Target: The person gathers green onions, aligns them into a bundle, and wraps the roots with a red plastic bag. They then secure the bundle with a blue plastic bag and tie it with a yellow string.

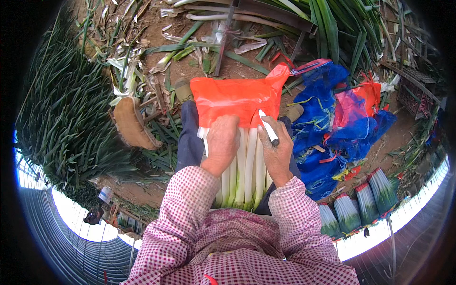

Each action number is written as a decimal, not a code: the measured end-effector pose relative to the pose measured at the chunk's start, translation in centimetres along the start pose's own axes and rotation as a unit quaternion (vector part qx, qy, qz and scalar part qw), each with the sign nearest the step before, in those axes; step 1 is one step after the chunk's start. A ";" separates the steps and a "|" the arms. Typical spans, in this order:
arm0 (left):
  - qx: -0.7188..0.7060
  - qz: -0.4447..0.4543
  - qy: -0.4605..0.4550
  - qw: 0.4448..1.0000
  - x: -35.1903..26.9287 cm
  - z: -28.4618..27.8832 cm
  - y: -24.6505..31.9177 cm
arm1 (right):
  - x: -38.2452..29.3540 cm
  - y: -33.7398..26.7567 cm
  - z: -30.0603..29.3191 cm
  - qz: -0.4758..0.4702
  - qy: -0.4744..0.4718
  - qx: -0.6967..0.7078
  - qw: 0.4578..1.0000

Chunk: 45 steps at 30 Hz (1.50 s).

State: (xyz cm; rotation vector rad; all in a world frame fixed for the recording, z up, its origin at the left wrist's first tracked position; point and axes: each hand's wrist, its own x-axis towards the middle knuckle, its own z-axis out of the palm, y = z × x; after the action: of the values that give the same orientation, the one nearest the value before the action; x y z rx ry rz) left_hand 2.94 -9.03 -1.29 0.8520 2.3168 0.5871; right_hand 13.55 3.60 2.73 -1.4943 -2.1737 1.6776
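Note:
A bundle of large green onions with white stalks lies across my lap, pointing away from me. A red plastic bag covers the far end of the stalks. My left hand grips the near edge of the bag over the left stalks, its fingers curled. In my right hand is a white marker pen, its white end pointing up and left and its dark end toward my palm. The right fingers rest at the bag's near right edge.
A large heap of green onion leaves fills the left, beside a brown padded seat. Blue mesh sacks lie at right, with several wrapped bundles standing behind. A metal rack holds more onions ahead; leaf scraps litter the soil.

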 end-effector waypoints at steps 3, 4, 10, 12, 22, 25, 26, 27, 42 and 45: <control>-0.002 -0.005 0.002 1.000 -0.1 0.1 0.0 | 0.1 0.2 0.4 -0.048 -0.006 -0.068 0.997; -0.002 -0.005 0.002 1.000 -0.1 0.0 0.0 | -0.2 0.2 0.4 -0.038 -0.008 -0.079 0.996; -0.010 -0.002 0.002 1.000 -0.1 0.0 0.0 | -1.5 -0.7 -0.2 -0.011 -0.021 -0.028 0.999; -0.015 -0.002 0.001 1.000 0.0 0.0 0.0 | -1.0 -0.6 -0.1 -0.013 0.005 -0.016 1.000; -0.423 -0.245 -0.091 0.868 -1.0 -3.5 1.7 | -3.2 -3.1 -4.3 0.088 0.090 0.094 0.988; -0.617 -0.335 -0.112 0.703 -1.4 -5.3 2.7 | -4.8 -5.3 -6.6 0.131 0.080 0.142 0.978; -0.671 -0.350 -0.101 0.646 -1.8 -5.8 3.4 | -5.5 -6.3 -7.3 0.162 0.078 0.231 0.956; -0.730 -0.344 -0.090 0.583 -2.0 -6.2 4.1 | -6.0 -7.1 -7.7 0.151 0.075 0.230 0.958; -0.773 -0.324 -0.106 0.534 -4.1 -6.9 13.9 | -9.2 -9.1 -9.3 0.039 0.049 0.212 0.975; -0.754 -0.345 -0.114 0.548 -4.4 -7.6 15.4 | -9.8 -9.7 -9.9 0.077 0.068 0.253 0.962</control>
State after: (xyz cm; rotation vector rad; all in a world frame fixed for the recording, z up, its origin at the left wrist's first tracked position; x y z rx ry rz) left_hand 7.21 -2.80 14.76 -0.7569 0.9060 1.4933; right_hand 17.66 4.62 19.15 -1.5891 -1.4366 1.9137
